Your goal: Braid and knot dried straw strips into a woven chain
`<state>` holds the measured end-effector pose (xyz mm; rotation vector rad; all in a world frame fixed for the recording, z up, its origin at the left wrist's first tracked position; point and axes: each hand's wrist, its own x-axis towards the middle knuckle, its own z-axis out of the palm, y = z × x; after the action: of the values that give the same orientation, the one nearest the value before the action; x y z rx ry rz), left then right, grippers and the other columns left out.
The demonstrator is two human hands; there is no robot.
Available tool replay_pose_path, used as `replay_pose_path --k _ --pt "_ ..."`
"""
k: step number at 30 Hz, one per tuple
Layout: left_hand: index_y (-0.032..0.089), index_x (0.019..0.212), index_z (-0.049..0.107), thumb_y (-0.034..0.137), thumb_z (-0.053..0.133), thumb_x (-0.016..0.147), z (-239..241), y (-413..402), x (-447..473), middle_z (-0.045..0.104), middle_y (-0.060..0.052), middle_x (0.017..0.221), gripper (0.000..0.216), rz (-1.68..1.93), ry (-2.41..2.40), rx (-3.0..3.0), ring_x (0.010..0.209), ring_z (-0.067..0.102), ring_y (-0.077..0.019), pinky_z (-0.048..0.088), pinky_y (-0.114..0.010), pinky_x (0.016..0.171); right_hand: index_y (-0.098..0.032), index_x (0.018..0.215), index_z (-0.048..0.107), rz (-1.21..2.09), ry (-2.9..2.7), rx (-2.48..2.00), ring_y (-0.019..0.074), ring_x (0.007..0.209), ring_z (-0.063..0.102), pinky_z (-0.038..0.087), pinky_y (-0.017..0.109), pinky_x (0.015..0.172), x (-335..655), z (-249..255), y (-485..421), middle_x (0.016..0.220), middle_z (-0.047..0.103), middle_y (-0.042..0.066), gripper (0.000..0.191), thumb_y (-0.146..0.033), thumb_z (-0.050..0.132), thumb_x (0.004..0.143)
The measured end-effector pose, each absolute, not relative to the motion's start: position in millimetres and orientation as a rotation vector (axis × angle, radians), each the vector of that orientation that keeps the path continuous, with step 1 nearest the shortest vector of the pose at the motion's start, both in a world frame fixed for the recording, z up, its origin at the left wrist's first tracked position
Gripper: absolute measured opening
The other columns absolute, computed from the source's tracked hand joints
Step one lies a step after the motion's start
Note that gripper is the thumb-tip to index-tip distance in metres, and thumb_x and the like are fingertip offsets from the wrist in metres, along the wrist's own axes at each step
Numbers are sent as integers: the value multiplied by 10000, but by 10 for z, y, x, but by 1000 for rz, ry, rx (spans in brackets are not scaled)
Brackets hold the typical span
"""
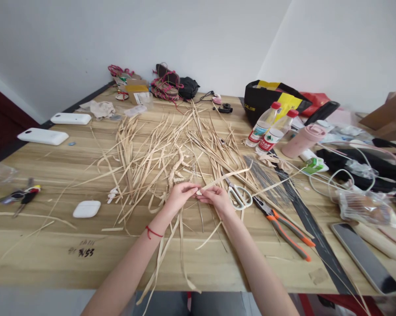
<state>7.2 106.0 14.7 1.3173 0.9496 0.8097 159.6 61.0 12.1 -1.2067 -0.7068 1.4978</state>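
Note:
My left hand (pixel 182 195) and my right hand (pixel 216 197) meet over the middle of the table, fingertips pinched close together on a pale flat straw strip (pixel 229 177). The strip's free end sticks out up and to the right. Just beyond my left hand lies a braided straw piece (pixel 176 166) with short branches. Loose straw strips (pixel 151 151) spread widely around and under both hands, some hanging over the front edge. White-handled scissors (pixel 240 196) lie right beside my right hand, and orange-handled pliers (pixel 285 228) are further right.
Two red-capped bottles (pixel 262 125), a pink tumbler (pixel 303 140) and a black-yellow bag (pixel 265 98) stand at the right back. A phone (pixel 365 256) lies front right. Left are a white case (pixel 87 209), keys (pixel 22 195) and white devices (pixel 43 136). Corded bundles (pixel 166 83) sit by the wall.

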Motion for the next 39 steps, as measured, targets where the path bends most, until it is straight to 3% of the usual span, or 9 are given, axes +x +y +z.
replay_pose_path --k 5,13,23,39 --pt "183 914 696 327 660 713 152 1057 47 701 -55 904 250 739 951 1321 774 635 -186 525 -338 736 -163 674 691 1448 -692 -1222 198 670 684 563 326 728 1592 153 594 674 710 31 240 -318 794 522" --pt "154 808 694 266 715 653 84 1043 121 699 -41 785 192 799 1005 1110 735 645 -182 535 -356 743 -155 698 705 1481 -767 -1176 206 666 685 562 333 729 1577 187 581 681 710 49 242 -326 780 544" --pt "159 834 699 201 748 599 142 1058 89 704 -48 873 244 835 1023 1103 851 637 -196 476 -384 888 -150 677 665 1469 -725 -1110 213 717 689 556 347 750 1583 199 553 702 712 60 215 -302 776 574" --pt "121 820 703 230 800 539 106 1078 84 696 -79 808 317 776 992 990 713 646 -183 530 -365 773 -141 746 700 1426 -783 -1206 200 655 677 558 339 710 1621 34 633 680 712 66 333 -392 779 543"
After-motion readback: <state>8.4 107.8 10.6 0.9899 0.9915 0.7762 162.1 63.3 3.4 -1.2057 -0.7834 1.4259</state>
